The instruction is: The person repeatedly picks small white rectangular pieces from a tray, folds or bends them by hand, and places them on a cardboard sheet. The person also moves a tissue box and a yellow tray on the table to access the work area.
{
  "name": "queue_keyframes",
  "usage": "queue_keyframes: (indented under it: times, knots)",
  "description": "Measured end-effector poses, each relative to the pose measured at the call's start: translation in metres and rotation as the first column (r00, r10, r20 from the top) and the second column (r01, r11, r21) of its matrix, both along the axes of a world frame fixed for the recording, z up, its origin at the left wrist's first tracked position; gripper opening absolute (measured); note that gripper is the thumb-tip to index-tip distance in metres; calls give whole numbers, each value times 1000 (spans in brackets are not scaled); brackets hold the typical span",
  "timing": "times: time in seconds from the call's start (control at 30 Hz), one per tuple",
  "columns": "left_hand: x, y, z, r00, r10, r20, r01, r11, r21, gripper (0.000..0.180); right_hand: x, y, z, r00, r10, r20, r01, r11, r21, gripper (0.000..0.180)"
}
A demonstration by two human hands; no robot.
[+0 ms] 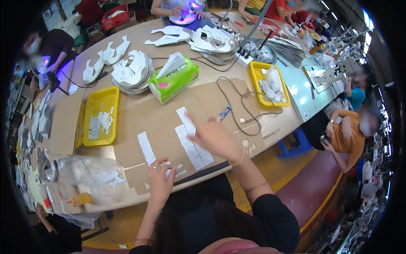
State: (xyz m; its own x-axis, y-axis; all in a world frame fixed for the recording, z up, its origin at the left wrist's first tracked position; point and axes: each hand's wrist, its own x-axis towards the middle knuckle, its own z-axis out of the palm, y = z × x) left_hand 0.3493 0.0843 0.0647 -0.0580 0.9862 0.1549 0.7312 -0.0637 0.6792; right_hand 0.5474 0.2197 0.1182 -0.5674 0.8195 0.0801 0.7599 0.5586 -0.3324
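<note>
My left hand (160,177) rests near the front edge of the cardboard sheet (160,122), fingertips curled on a small white label strip (170,168). My right hand (213,135) hovers blurred above the long rows of white labels (192,142), fingers spread and holding nothing. Another narrow label row (146,148) lies just left of my left hand. A small blue snipper (224,112) lies beyond my right hand on the cardboard.
A yellow tray (100,115) with white pieces sits left, another yellow tray (268,83) right. A green tissue pack (174,78), stacks of white cut parts (133,73), a black cable (237,99) and a clear plastic bag (91,173) lie around. Other people work around the table.
</note>
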Motion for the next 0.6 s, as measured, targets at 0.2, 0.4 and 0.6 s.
queue_keyframes:
  times: [0.2, 0.4, 0.6]
  knots:
    - [-1, -2, -1, 952, 103, 289, -43, 977, -209, 14, -2, 40, 68, 967, -212, -143, 238, 951, 196, 67]
    - [0, -3, 5, 867, 160, 472, -4, 950, -314, 18, -17, 53, 94, 954, -253, -158, 282, 940, 194, 62]
    - [1, -3, 10, 776, 190, 601, 21, 945, -326, 16, -24, 73, 97, 958, -185, -217, 241, 932, 270, 57]
